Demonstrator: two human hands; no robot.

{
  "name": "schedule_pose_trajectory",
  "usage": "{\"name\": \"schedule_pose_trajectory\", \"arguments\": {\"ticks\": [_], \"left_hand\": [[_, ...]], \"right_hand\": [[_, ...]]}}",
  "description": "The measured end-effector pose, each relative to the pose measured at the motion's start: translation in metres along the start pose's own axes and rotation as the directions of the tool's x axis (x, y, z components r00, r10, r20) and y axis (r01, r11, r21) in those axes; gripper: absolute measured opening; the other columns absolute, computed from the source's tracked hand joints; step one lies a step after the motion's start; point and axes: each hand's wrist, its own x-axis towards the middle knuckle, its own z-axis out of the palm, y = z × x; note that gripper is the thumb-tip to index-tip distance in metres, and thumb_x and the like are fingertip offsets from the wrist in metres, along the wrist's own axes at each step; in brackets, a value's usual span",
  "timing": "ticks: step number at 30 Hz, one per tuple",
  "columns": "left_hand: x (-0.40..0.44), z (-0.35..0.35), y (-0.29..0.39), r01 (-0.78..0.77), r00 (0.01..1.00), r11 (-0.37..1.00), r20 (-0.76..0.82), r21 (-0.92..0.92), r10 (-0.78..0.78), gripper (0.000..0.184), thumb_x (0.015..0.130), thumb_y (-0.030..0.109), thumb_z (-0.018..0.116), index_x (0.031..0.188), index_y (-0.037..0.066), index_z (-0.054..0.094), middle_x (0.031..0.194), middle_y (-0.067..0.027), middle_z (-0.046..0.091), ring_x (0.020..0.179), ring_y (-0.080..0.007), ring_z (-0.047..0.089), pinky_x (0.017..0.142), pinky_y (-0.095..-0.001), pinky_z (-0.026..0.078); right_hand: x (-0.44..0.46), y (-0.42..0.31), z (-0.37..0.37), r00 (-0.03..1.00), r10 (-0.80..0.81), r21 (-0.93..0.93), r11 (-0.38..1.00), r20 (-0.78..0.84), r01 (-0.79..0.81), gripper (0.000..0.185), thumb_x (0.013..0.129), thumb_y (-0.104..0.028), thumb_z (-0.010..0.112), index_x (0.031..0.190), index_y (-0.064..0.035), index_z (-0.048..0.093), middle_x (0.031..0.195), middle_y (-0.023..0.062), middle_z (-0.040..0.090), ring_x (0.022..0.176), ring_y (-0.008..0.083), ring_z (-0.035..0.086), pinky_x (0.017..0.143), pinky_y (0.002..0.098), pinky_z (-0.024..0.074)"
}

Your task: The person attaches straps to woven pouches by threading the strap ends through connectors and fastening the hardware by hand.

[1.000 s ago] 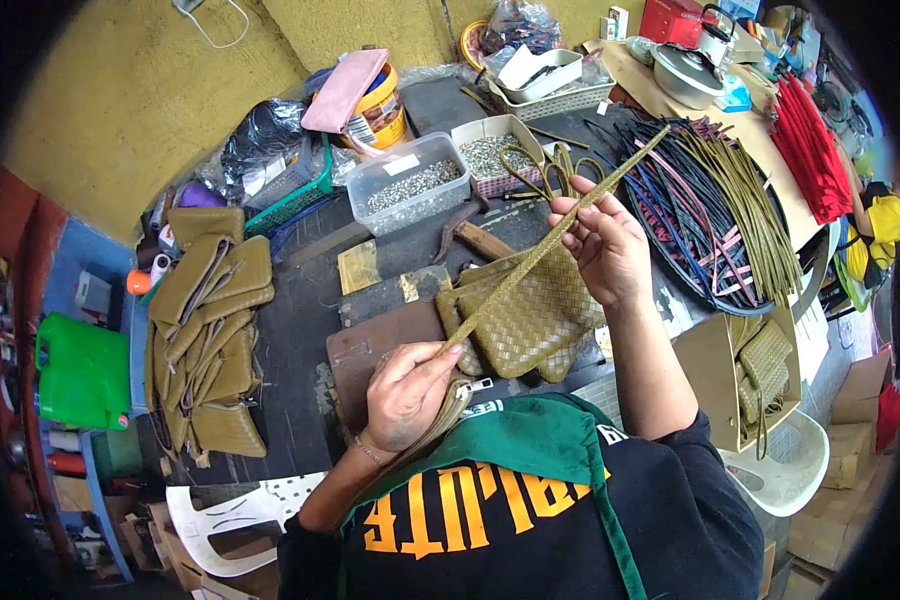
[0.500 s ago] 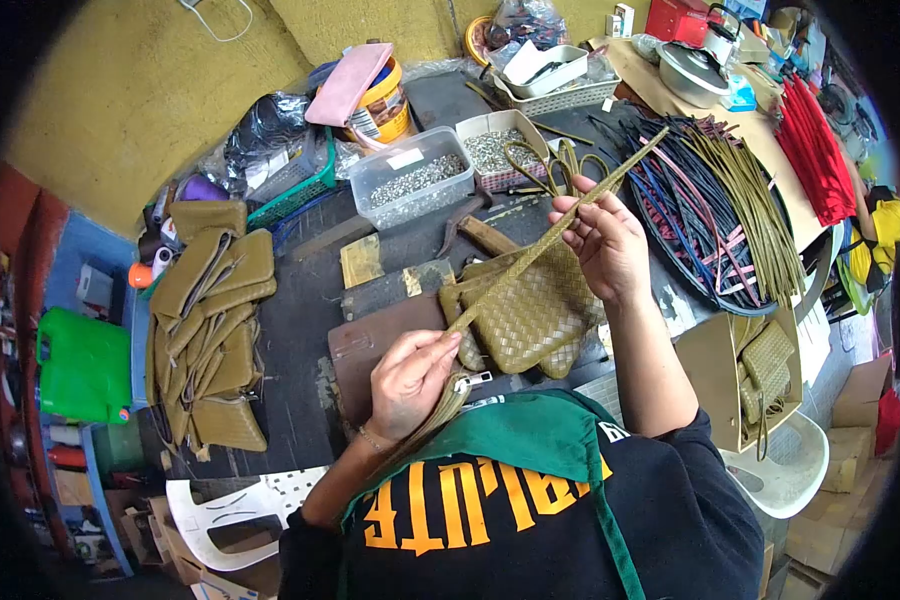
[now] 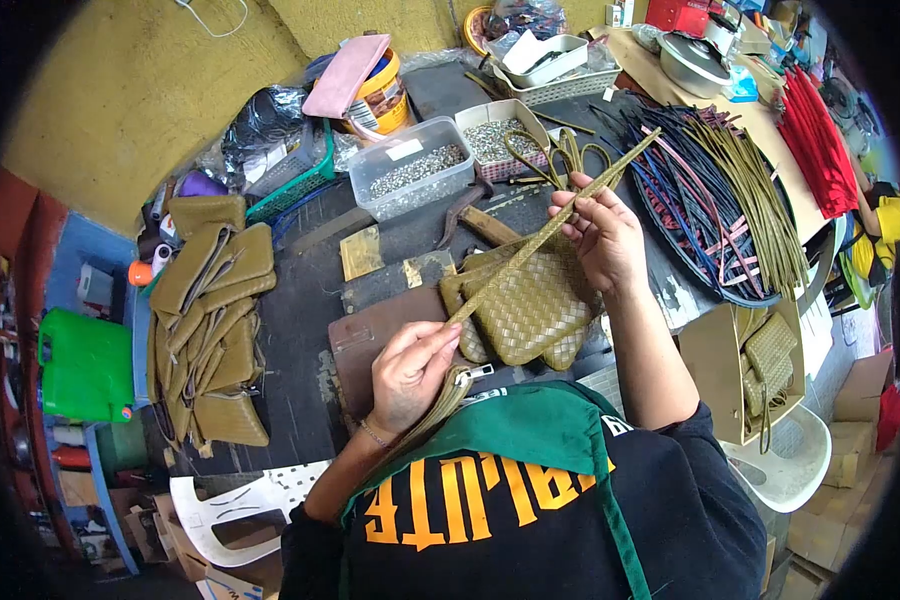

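A long, narrow olive strap (image 3: 515,265) runs diagonally between my two hands, its pointed end up at the right. My left hand (image 3: 407,378) pinches its lower end between thumb and fingers. Higher up, the fingers of my right hand (image 3: 610,240) are closed round the strap near its tip. Beneath it, olive woven pouches (image 3: 535,312) lie stacked on the dark table. Close to my left wrist, against the green apron (image 3: 510,420), is an olive piece with a metal zipper pull (image 3: 478,371); its lower part is hidden.
Olive pouches (image 3: 232,345) are piled at left. A clear plastic box (image 3: 375,195) and a paler box (image 3: 540,130) hold small metal pieces. A hammer (image 3: 492,228) lies behind the woven pouches. At right are a round tray of straps (image 3: 710,215) and a cardboard box (image 3: 705,375).
The strap's tip has shifted very slightly left. Both hands keep nearly the same hold, and the view has moved a little.
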Motion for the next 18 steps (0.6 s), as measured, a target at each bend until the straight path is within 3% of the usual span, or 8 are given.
{"name": "schedule_pose_trajectory", "arguments": {"ticks": [11, 18], "left_hand": [[-0.0005, -0.0002, -0.0011, -0.024, 1.000, 1.000, 0.002, 0.012, 0.024, 0.016, 0.071, -0.003, 0.059, 0.087, -0.002, 0.061, 0.078, -0.0099, 0.058, 0.067, -0.0149, 0.056, 0.058, -0.0224, 0.045], [-0.0006, -0.0005, -0.0003, -0.005, 1.000, 1.000, 0.002, 0.005, 0.005, 0.016, 0.070, -0.005, 0.060, 0.086, -0.002, 0.061, 0.076, -0.0101, 0.058, 0.066, -0.0155, 0.057, 0.058, -0.0225, 0.045]], "right_hand": [[0.0007, 0.0041, -0.0016, 1.000, 0.008, -0.004, 1.000, -0.019, -0.008, 0.032, 0.080, -0.002, 0.043, 0.111, 0.0035, 0.039, 0.087, 0.0136, 0.058, 0.074, 0.0187, 0.059, 0.061, 0.0228, 0.0471], [0.0005, 0.0037, -0.0013, 0.999, 0.022, -0.001, 1.000, -0.023, -0.022, 0.027, 0.079, -0.003, 0.044, 0.106, -0.0011, 0.042, 0.084, 0.0122, 0.059, 0.072, 0.0176, 0.058, 0.059, 0.0215, 0.0442]]}}
